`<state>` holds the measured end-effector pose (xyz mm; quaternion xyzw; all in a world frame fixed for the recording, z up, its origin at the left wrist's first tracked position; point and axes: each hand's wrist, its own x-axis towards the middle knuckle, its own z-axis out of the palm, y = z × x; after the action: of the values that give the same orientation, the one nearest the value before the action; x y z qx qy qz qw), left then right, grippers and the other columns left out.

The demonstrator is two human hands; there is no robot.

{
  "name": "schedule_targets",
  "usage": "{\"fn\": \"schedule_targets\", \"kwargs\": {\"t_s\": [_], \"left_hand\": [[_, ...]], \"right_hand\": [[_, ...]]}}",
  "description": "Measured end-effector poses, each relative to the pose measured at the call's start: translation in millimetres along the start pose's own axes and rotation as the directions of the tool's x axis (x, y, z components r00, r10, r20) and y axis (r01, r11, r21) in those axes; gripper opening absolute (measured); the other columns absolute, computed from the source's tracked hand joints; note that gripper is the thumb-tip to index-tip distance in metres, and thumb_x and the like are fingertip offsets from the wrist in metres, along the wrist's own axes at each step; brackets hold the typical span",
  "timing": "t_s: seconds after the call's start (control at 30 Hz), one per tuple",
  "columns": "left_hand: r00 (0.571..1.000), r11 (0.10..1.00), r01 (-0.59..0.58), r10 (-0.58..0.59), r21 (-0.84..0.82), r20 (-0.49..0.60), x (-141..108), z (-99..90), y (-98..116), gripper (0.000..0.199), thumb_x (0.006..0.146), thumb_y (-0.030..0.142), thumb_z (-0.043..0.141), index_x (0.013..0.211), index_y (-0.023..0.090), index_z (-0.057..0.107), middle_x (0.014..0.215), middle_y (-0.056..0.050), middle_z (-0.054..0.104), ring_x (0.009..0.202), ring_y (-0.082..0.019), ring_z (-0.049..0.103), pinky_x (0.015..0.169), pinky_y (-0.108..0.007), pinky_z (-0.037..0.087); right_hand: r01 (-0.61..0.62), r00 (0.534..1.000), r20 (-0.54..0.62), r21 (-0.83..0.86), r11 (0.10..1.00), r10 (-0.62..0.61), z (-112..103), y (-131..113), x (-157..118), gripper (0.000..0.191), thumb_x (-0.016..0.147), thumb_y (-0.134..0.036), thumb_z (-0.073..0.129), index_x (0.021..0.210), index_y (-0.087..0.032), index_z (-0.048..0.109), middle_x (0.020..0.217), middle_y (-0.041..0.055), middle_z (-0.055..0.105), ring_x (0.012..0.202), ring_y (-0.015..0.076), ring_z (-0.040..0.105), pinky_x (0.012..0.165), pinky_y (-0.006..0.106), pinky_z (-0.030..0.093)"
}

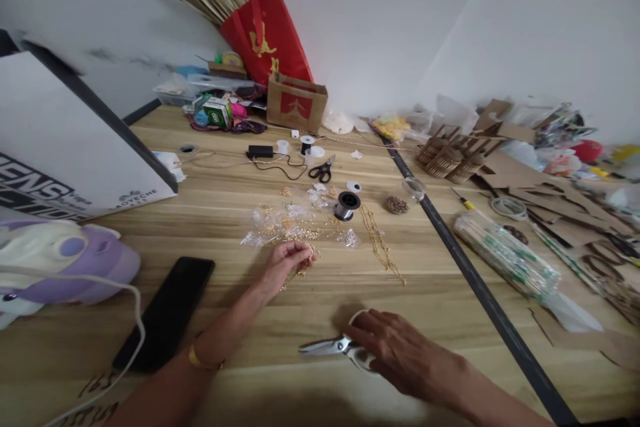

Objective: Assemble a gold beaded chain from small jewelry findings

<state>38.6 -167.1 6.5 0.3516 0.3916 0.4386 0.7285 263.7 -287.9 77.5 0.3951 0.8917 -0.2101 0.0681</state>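
Note:
My left hand (286, 265) is closed in a pinch on a beaded gold chain (300, 272), part of which hangs below the fingers. Low at the right, my right hand (395, 350) curls over the pale handles of a pair of scissors (327, 346), whose blades point left. Its fingertips are partly hidden behind the hand and handle loops. Just beyond my left hand is a spread of small gold and pearly beads (300, 233) with clear plastic bags (265, 217). A gold chain (377, 243) lies to their right, near a spool of wire (346, 205).
Black-handled scissors (323, 171) lie farther back. A dish of brown beads (397, 205) stands right of the spool. At the left are a black phone (167, 313), a purple-and-white device (75, 260) and a large box (65, 133). Packaged sticks (507, 253) and cardboard (540, 193) lie right.

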Motion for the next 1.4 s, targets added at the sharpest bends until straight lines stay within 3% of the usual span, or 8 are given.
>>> {"fn": "schedule_targets", "kwargs": {"t_s": [0.2, 0.37, 0.53, 0.63, 0.73, 0.97, 1.27, 1.4], "left_hand": [[0.999, 0.997, -0.046, 0.047, 0.07, -0.01, -2, 1.9, 1, 0.026, 0.058, 0.028, 0.081, 0.069, 0.012, 0.063, 0.064, -0.003, 0.07, 0.057, -0.01, 0.06, 0.058, -0.022, 0.046], [0.998, 0.996, -0.048, 0.051, 0.075, -0.034, -2, 2.1, 0, 0.026, 0.055, 0.027, 0.082, 0.069, 0.012, 0.065, 0.062, -0.003, 0.07, 0.056, -0.011, 0.061, 0.057, -0.023, 0.046], [0.999, 0.999, -0.012, 0.013, 0.03, -0.029, -1, 2.0, 0, 0.028, 0.054, 0.026, 0.082, 0.073, 0.011, 0.069, 0.063, -0.003, 0.069, 0.056, -0.01, 0.059, 0.056, -0.022, 0.044], [1.0, 1.0, -0.013, 0.013, 0.016, -0.021, -1, 1.5, -1, 0.026, 0.055, 0.026, 0.082, 0.072, 0.011, 0.069, 0.064, -0.003, 0.069, 0.057, -0.01, 0.058, 0.057, -0.023, 0.044], [1.0, 1.0, -0.024, 0.024, 0.007, -0.01, -1, 0.8, -3, 0.024, 0.057, 0.026, 0.081, 0.072, 0.012, 0.068, 0.063, -0.002, 0.067, 0.057, -0.01, 0.058, 0.057, -0.023, 0.044], [0.998, 0.998, -0.058, 0.058, 0.017, -0.024, 0, 0.3, -6, 0.025, 0.058, 0.03, 0.082, 0.071, 0.013, 0.069, 0.064, -0.001, 0.067, 0.059, -0.01, 0.059, 0.059, -0.022, 0.046], [0.996, 0.987, -0.069, 0.077, 0.144, -0.048, -1, 4.5, -2, 0.025, 0.055, 0.031, 0.082, 0.07, 0.014, 0.07, 0.067, -0.001, 0.068, 0.063, -0.012, 0.061, 0.063, -0.023, 0.048], [0.997, 0.973, -0.08, 0.082, 0.217, 0.0, -1, 4.2, -3, 0.022, 0.057, 0.03, 0.08, 0.069, 0.014, 0.071, 0.066, -0.002, 0.069, 0.063, -0.014, 0.061, 0.06, -0.024, 0.047]], "right_hand": [[-0.065, 0.998, -0.031, -0.076, 0.995, 0.063, 16, -8, -1, 0.041, 0.077, -0.005, 0.052, 0.114, -0.023, 0.053, 0.096, 0.0067, 0.061, 0.084, 0.0207, 0.057, 0.074, 0.032, 0.048], [-0.144, 0.989, 0.005, 0.243, 0.959, 0.147, 3, 4, -20, 0.037, 0.073, -0.011, 0.053, 0.109, -0.022, 0.058, 0.1, 0.0069, 0.061, 0.081, 0.0179, 0.06, 0.071, 0.027, 0.048], [-0.155, 0.973, 0.009, 0.77, 0.619, 0.231, 0, 22, -31, 0.033, 0.081, -0.027, 0.056, 0.113, -0.019, 0.061, 0.089, 0.0058, 0.064, 0.08, 0.0185, 0.059, 0.07, 0.028, 0.048], [-0.145, 0.972, 0.057, 0.909, 0.391, 0.228, 5, 24, -23, 0.039, 0.078, -0.033, 0.064, 0.114, -0.019, 0.059, 0.083, 0.0038, 0.06, 0.073, 0.0153, 0.055, 0.064, 0.025, 0.046], [-0.134, 0.968, 0.057, 0.94, 0.314, 0.243, 8, 21, -11, 0.052, 0.069, -0.036, 0.074, 0.116, -0.019, 0.058, 0.073, -0.0015, 0.051, 0.062, 0.0105, 0.047, 0.054, 0.02, 0.039], [-0.11, 0.944, -0.056, 0.876, 0.47, 0.326, 13, 25, 6, 0.055, 0.066, -0.046, 0.07, 0.111, -0.016, 0.058, 0.081, 0.0022, 0.054, 0.075, 0.0171, 0.05, 0.065, 0.026, 0.043], [-0.137, 0.924, -0.146, 0.738, 0.66, 0.354, 10, 28, 32, 0.047, 0.071, -0.029, 0.069, 0.114, -0.018, 0.053, 0.083, -0.0009, 0.059, 0.073, 0.0135, 0.053, 0.066, 0.023, 0.045], [-0.042, 0.921, -0.26, 0.676, 0.736, 0.291, 13, 33, 41, 0.051, 0.073, -0.029, 0.07, 0.12, -0.019, 0.051, 0.102, 0.0053, 0.062, 0.089, 0.0178, 0.059, 0.08, 0.029, 0.048]]}}
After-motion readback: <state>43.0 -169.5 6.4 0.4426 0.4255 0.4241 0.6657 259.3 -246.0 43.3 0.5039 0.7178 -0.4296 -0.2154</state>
